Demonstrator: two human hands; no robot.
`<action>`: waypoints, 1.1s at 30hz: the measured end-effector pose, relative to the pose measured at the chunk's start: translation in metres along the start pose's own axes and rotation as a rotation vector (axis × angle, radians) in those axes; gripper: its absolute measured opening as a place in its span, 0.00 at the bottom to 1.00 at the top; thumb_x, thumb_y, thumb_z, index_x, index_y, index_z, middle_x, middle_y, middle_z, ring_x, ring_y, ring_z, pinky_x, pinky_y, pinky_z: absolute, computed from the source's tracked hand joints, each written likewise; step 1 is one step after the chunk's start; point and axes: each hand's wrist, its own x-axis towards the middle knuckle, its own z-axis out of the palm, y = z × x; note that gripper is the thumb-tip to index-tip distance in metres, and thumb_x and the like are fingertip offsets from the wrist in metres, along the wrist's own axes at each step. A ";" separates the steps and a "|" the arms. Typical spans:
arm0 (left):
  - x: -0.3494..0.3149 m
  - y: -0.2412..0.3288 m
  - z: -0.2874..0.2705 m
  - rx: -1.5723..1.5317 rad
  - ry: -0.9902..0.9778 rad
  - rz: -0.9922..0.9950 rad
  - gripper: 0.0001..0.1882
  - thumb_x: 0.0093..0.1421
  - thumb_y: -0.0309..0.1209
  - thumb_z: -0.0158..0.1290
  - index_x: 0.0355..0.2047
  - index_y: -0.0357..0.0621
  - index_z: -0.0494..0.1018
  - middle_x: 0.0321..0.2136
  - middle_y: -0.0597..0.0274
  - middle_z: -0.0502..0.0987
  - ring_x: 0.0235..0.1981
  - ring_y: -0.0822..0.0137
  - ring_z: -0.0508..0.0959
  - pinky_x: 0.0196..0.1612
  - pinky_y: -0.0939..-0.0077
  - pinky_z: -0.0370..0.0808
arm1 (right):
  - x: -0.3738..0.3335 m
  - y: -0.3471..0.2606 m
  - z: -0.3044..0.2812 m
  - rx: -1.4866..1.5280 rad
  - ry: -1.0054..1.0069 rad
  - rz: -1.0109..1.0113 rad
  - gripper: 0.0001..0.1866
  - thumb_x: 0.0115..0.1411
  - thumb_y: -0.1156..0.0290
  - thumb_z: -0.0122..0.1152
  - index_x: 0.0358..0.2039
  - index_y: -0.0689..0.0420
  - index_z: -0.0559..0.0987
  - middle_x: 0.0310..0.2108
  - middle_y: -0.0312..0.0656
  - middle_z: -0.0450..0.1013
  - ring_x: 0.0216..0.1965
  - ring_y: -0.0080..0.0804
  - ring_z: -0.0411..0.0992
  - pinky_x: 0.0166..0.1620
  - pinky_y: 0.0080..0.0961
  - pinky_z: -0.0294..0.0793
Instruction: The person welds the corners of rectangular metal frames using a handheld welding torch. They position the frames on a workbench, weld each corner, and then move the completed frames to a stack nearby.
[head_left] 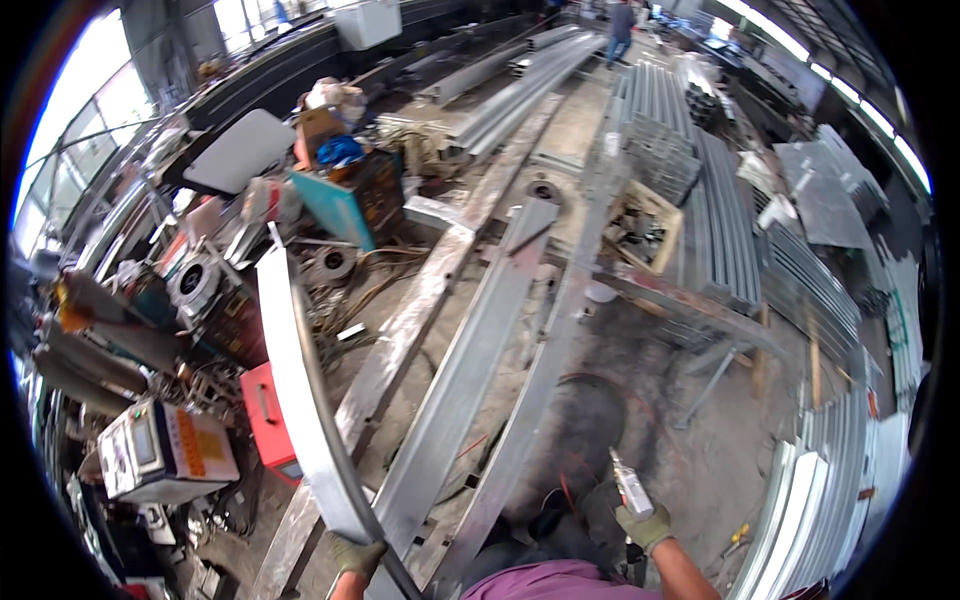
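Observation:
My left hand (357, 556), in a work glove, is closed on the near end of a long bright metal channel (300, 400). This piece stands partly raised on the left and looks bowed in the fisheye picture. My right hand (646, 527), also gloved, grips a silver gun-shaped tool (629, 484) with a narrow tip pointing away from me. Between my hands, a flat grey metal channel (465, 365) runs away from me. A dark rod (529, 240) lies across its far end.
Rusty support beams (408, 345) and a grey rail (535, 400) run lengthwise. At left are a red box (268, 415), a white machine (168, 450) and gas cylinders (95, 365). Stacked metal profiles (725, 215) and a wooden crate (672, 215) stand right. A person (620, 32) is far off.

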 end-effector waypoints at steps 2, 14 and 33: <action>0.011 -0.053 0.012 -0.038 0.033 0.106 0.75 0.35 0.40 0.75 0.75 0.29 0.37 0.69 0.35 0.60 0.73 0.44 0.61 0.76 0.62 0.58 | -0.010 -0.037 -0.017 0.038 -0.040 -0.016 0.26 0.50 0.44 0.73 0.41 0.51 0.89 0.37 0.48 0.86 0.43 0.49 0.85 0.51 0.42 0.83; -0.112 0.018 0.022 0.239 -0.213 0.277 0.66 0.42 0.55 0.76 0.64 0.13 0.54 0.59 0.25 0.70 0.62 0.45 0.74 0.65 0.55 0.70 | -0.010 -0.026 -0.023 0.295 -0.144 -0.100 0.19 0.56 0.50 0.74 0.37 0.52 0.88 0.31 0.45 0.85 0.36 0.41 0.86 0.44 0.36 0.83; -0.220 0.024 0.099 0.482 -0.199 0.339 0.66 0.36 0.52 0.77 0.65 0.22 0.54 0.58 0.29 0.70 0.63 0.39 0.71 0.67 0.56 0.67 | 0.016 -0.234 -0.173 0.480 -0.388 -1.428 0.11 0.64 0.65 0.66 0.41 0.59 0.81 0.31 0.43 0.81 0.28 0.39 0.82 0.31 0.31 0.84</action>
